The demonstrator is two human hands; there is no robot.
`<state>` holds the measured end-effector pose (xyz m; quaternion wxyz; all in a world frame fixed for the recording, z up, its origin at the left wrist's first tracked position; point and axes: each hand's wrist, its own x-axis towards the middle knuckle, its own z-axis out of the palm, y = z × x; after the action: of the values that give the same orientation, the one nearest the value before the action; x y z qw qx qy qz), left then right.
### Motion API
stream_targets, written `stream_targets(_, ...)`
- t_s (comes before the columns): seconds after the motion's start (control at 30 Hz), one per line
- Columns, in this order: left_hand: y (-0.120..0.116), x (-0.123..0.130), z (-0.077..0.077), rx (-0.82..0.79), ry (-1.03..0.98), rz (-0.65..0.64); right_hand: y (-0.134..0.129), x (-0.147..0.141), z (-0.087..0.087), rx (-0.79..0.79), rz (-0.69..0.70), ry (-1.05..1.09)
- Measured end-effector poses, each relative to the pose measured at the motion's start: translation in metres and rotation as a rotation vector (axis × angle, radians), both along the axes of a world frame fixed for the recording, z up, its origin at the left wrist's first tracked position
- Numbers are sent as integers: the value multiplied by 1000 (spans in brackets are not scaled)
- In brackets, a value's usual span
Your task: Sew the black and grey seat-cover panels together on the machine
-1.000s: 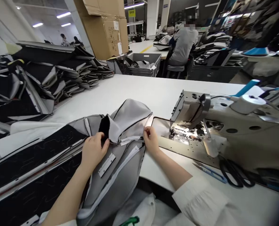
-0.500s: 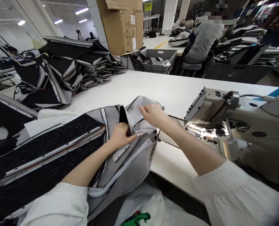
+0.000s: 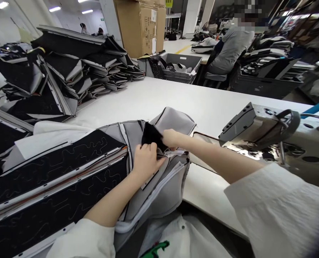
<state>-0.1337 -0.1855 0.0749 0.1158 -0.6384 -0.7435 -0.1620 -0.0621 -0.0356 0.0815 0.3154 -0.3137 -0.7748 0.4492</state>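
A sewn grey and black fabric cover (image 3: pixel 175 120), with squiggly stitching on its black panels (image 3: pixel 92 143) and white edge strips, stretches from the left across the table front. My left hand (image 3: pixel 146 157) is closed on a folded edge near the cover's right end, thumb on top and fingers curled over. Just right of it, my right hand (image 3: pixel 171 139) pinches the same folded part, its fingertips partly hidden behind the fabric. Between the hands a black flap (image 3: pixel 151 134) stands up. A long white strip (image 3: pixel 148 200) curves along the grey panel below.
To the right stands a sewing machine (image 3: pixel 267 122) on the white table (image 3: pixel 202 100). Stacked covers (image 3: pixel 76 61) fill the back left. Behind the table are a grey crate (image 3: pixel 182 77), a cardboard box (image 3: pixel 131 28) and a seated person (image 3: pixel 234 50).
My right hand has come down and left, closer to my left hand, which shifted right with the cover. The black flap now shows more widely between them. The view has moved slightly.
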Motion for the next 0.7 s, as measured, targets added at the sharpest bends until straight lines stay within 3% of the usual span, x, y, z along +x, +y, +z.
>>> stream_targets(0.07, -2, -4, 6, -20, 11, 69, -7, 22, -3, -65, -27, 30)
stream_targets(0.13, -7, -3, 11, -29, 45, 35, -21, 30, -6, -121, -78, 109)
stream_targets(0.3, -20, 13, 14, 14, 121, -79, -54, 5, -15, -276, -131, 338)
stream_targets(0.43, -18, 6, 15, -145, -38, 19, -61, 4, -11, -545, -18, 503)
stream_targets(0.5, -12, -7, 20, -190, -226, 4, -61, 16, -8, -709, 55, 508)
stream_targets(0.6, -1, -24, 31, -309, -759, -284, -57, 36, -9, -847, 138, 383)
stream_targets(0.7, 13, -23, 40, -362, -1127, -333, -53, 48, -13, -934, 163, 282)
